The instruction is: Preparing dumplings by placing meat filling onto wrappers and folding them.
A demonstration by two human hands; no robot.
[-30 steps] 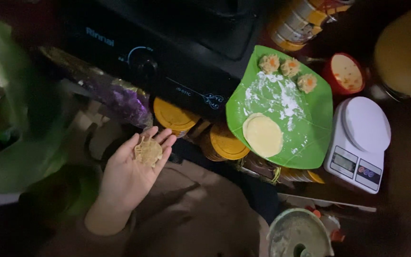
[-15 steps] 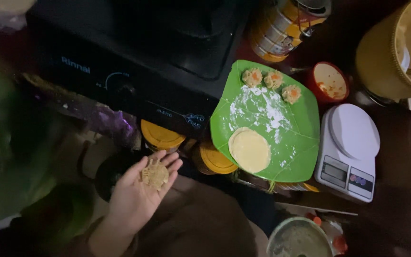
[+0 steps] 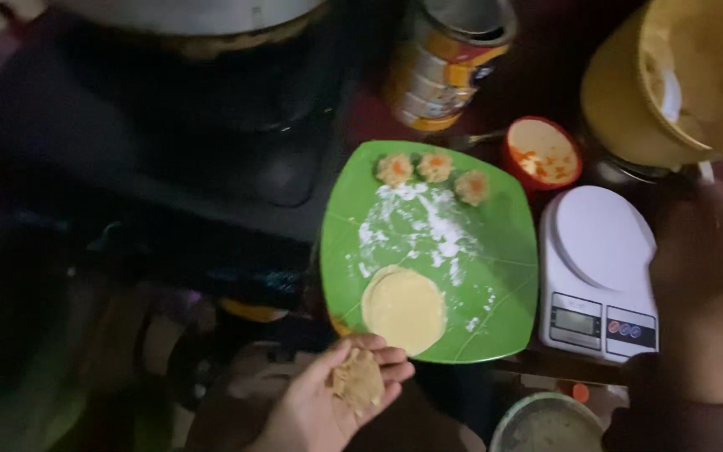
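While the left hand (image 3: 328,406) sits palm up at the bottom of the shot, a small tan lump of filling (image 3: 358,381) rests in its cupped palm. Fingers are open, just loosely curled, not squeezing anything. It's hovering right at the near edge of the green plate (image 3: 504,251), fingertips almost at the rim.

On the plate there's a flat round wrapper (image 3: 403,308), pale yellow, lying near the front edge just beside the hand. Loose flour (image 3: 420,222) is scattered across the middle, and three finished dumplings (image 3: 434,167) with orange bits on top sit in a row along the far edge, close together.

Right hand (image 3: 705,268) is over on the right, dark and blurry, above the edge of the white scale (image 3: 600,243), which stands just beside the plate. Honestly can't tell whether those fingers are open or holding something.

Behind the scale is a small red bowl (image 3: 541,151) with pale stuff in it, and a big yellow tub (image 3: 679,75) at the top right corner. A tin can (image 3: 445,63) stands behind the plate. Dark stove (image 3: 169,142) to the left, with a pot on it partly cut off. Another round bowl (image 3: 546,427) peeks in at the bottom edge.
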